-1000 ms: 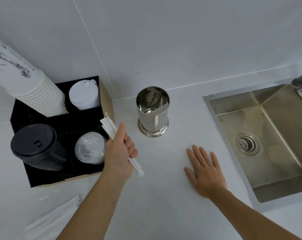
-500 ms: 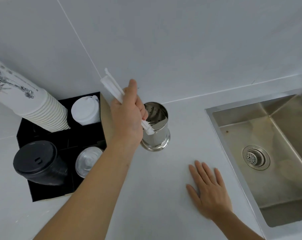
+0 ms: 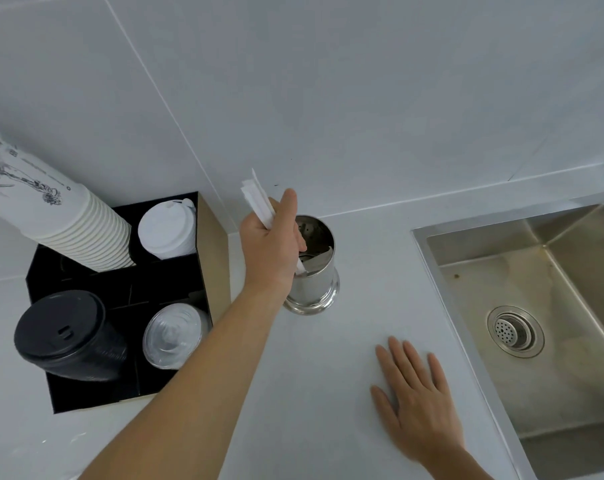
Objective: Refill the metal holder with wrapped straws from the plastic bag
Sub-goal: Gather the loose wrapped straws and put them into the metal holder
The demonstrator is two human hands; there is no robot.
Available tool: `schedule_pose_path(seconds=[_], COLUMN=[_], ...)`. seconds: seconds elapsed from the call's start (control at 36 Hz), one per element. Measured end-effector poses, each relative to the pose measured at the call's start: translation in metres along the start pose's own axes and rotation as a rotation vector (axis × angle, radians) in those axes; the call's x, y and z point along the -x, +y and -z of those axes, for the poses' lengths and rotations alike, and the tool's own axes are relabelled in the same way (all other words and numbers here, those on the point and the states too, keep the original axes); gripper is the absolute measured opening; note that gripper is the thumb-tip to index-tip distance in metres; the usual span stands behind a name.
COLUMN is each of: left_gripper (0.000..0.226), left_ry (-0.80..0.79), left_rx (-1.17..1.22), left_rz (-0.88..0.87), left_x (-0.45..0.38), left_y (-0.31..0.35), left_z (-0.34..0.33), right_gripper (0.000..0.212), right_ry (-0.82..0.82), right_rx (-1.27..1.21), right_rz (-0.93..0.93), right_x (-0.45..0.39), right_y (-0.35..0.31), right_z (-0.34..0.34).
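From the head camera, looking down at a pale countertop (image 3: 311,393), the left hand (image 3: 271,251) is reaching forward and closing its fingers around a small bundle of wrapped straws (image 3: 259,202), the thumb pressing along their side. The straws are thin and flat, sheathed in plain white paper, and they are tilting steeply, their upper ends fanning out above the fist toward the tiled wall (image 3: 328,81) while their lower tips are poking out beneath the fingers and dipping into the open mouth of the metal holder (image 3: 314,271). That holder is a shiny steel cylinder with a flared, ringed base, standing upright on the counter just beside the hand and partly hidden behind it; its interior is showing perforations and bright reflections, and how many straws are already lying inside cannot be told. The right hand (image 3: 414,403) is resting flat on the counter with fingers spread and slightly apart, gripping nothing, between the holder and the steel sink (image 3: 466,237). A round drain strainer (image 3: 515,330) is sitting in the sink floor. To the left, a black organiser box (image 3: 92,396) is holding a leaning stack of printed paper cups (image 3: 51,209), white lids (image 3: 165,233), black lids (image 3: 68,334) and clear lids (image 3: 174,336) in separate compartments.
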State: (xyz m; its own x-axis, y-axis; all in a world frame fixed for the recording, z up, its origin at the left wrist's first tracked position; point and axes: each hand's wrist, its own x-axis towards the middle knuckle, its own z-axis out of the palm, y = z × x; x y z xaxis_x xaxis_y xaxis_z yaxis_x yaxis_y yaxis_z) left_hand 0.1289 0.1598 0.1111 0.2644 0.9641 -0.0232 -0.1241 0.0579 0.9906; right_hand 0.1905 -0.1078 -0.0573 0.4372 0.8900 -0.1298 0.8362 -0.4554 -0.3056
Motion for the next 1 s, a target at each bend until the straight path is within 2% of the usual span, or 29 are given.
schedule_pose_path(seconds=[0.22, 0.42, 0.61, 0.81, 1.0], left_gripper=[0.031, 0.043, 0.051, 0.047, 0.04], left_ry=[-0.037, -0.152, -0.156, -0.15, -0.155], left_rx=[-0.117, -0.176, -0.179, -0.132, -0.096], left_rz=[-0.058, -0.115, -0.065, 0.007, -0.015], left_x=[0.005, 0.013, 0.012, 0.01, 0.015], left_y=[-0.003, -0.004, -0.004, -0.002, 0.006], left_z=[0.005, 0.01, 0.01, 0.011, 0.018], right_gripper=[0.064, 0.065, 0.065, 0.065, 0.063], right_ry=[0.008, 0.018, -0.017, -0.043, -0.046], right_rx=[-0.007, -0.009, 0.014, 0.047, 0.07], right_rz=[0.003, 0.003, -0.009, -0.014, -0.012], right_x=[-0.001, 0.0, -0.001, -0.002, -0.004], right_y=[0.002, 0.0, 0.0, 0.0, 0.0], right_z=[-0.002, -0.001, 0.0, 0.0, 0.0])
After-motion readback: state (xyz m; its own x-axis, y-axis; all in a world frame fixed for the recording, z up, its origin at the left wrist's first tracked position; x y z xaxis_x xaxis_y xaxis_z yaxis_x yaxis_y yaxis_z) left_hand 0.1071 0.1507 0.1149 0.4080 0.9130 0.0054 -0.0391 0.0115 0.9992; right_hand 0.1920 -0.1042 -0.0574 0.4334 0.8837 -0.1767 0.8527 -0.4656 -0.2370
